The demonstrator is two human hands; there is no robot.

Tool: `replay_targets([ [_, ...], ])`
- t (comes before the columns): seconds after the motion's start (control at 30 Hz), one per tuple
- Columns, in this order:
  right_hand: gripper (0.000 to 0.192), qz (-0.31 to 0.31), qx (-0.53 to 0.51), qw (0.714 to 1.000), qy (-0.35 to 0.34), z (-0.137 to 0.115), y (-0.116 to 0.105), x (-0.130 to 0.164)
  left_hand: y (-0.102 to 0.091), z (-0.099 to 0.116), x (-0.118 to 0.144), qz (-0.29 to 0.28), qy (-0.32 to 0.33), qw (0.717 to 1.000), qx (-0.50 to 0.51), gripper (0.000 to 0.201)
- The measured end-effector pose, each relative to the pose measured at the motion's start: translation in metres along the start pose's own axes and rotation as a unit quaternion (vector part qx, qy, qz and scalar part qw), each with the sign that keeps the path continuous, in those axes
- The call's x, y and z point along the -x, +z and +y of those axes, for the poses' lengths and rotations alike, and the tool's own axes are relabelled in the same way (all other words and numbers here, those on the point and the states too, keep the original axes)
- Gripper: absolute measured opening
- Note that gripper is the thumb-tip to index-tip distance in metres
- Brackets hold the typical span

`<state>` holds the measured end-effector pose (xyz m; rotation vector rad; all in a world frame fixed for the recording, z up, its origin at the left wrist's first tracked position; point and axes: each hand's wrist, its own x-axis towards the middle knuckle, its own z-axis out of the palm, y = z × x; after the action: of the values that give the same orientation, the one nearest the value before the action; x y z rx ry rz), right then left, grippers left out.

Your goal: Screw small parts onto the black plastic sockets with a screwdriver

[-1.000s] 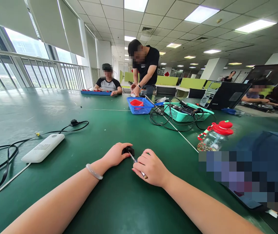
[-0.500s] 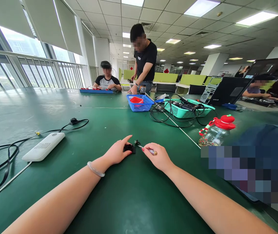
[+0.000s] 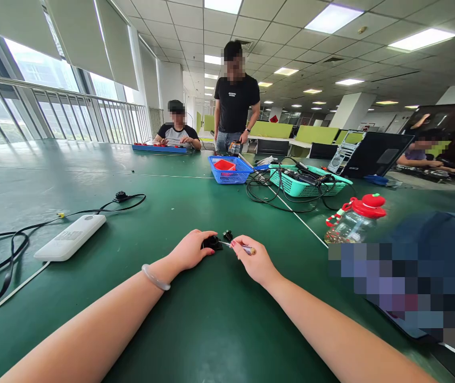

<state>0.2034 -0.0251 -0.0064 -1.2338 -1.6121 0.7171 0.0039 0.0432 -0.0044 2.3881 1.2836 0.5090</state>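
Observation:
My left hand (image 3: pixel 190 249) rests on the green table (image 3: pixel 195 330) and pins a small black part (image 3: pixel 213 243) under its fingers. My right hand (image 3: pixel 253 260) grips a thin screwdriver (image 3: pixel 240 246), held low and nearly flat, with its tip pointing left at the black part. A second small black piece (image 3: pixel 228 235) lies just behind the tip. A pale bangle (image 3: pixel 154 278) sits on my left wrist.
A white power strip (image 3: pixel 71 237) with black cables (image 3: pixel 7 250) lies at the left. A clear bottle with a red lid (image 3: pixel 354 219) stands at the right. Blue basket (image 3: pixel 229 171) and teal basket (image 3: pixel 306 182) with cables sit farther back. Two people (image 3: pixel 236 101) work at the far end.
My right hand has turned the screwdriver from steep to nearly flat and shifted right. My left index finger lifted, then came back down on the black part. The standing person straightened up.

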Motion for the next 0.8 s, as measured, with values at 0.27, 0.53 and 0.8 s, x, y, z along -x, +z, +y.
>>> replay_targets([
  [0.27,0.034,0.034,0.015,0.999,-0.029,-0.009,-0.004,0.004,0.001,-0.004,-0.001,0.001,0.008,1.0,-0.009,0.049],
  [0.53,0.027,0.021,0.103,0.99,-0.096,-0.012,-0.004,0.007,0.001,-0.003,0.0,0.009,-0.005,1.0,-0.015,0.05],
  [0.8,0.016,-0.053,0.189,0.96,-0.201,-0.015,0.005,0.011,0.001,-0.004,0.0,0.011,0.004,1.0,-0.02,0.05],
])
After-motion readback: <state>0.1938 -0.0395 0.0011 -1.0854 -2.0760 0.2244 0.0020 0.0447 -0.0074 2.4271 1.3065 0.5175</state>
